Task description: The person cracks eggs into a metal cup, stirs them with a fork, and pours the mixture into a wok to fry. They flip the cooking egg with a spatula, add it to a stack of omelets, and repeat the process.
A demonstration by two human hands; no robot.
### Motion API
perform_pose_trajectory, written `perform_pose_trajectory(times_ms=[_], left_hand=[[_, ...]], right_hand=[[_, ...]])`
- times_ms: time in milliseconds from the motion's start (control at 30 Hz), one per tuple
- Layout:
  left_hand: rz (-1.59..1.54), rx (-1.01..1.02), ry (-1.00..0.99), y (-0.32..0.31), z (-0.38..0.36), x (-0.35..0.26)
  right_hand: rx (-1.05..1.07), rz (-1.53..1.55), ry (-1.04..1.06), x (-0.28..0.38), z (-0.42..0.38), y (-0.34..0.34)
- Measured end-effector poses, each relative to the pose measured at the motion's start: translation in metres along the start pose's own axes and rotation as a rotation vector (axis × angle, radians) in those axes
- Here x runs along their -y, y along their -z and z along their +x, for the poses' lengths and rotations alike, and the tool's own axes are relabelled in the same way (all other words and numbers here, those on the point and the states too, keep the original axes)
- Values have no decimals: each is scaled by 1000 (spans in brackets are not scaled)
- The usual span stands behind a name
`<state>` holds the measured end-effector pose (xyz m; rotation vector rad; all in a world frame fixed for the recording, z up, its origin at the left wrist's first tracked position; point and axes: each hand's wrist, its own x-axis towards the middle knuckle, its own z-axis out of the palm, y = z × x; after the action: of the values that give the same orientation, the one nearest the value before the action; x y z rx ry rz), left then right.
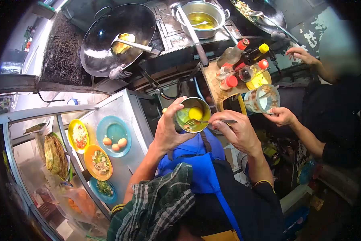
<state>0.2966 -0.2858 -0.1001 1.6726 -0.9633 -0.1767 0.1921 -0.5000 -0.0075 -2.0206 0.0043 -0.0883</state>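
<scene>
My left hand [168,130] is wrapped round a small metal cup [193,103], tilted so its inside faces me. In the cup lies a raw egg [195,113] with its yolk whole, and some small reddish-brown bits sit near the bottom. My right hand [240,132] pinches a fork [205,121] by its handle, the head dipping into the cup beside the yolk. A checked cloth [156,201] hangs over my left forearm or lap, in front of my blue apron [190,156].
A wok [96,44] holds fried egg [124,43] and a ladle. A pot [184,16] of yellowish liquid stands beside it. Sauce bottles [232,52] crowd a board. Eggs [116,147] lie on a blue plate [106,122]. At right, a co-worker's hand [282,117] holds a tub [268,96].
</scene>
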Motion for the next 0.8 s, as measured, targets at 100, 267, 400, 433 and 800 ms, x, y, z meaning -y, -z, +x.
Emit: perform_pose_trajectory(times_ms=[100, 267, 400, 433, 800], left_hand=[[18, -32, -31, -1, 3, 7], [19, 34, -28, -7, 13, 4], [33, 127, -80, -19, 16, -5], [42, 160, -72, -22, 17, -9], [-4, 403, -171, -77, 5, -38]], right_hand=[[-2, 26, 30, -5, 0, 4], [18, 157, -150, -15, -7, 17], [-39, 251, -199, -23, -30, 22], [-51, 268, -204, -23, -38, 25], [-257, 547, -335, -50, -130, 45]])
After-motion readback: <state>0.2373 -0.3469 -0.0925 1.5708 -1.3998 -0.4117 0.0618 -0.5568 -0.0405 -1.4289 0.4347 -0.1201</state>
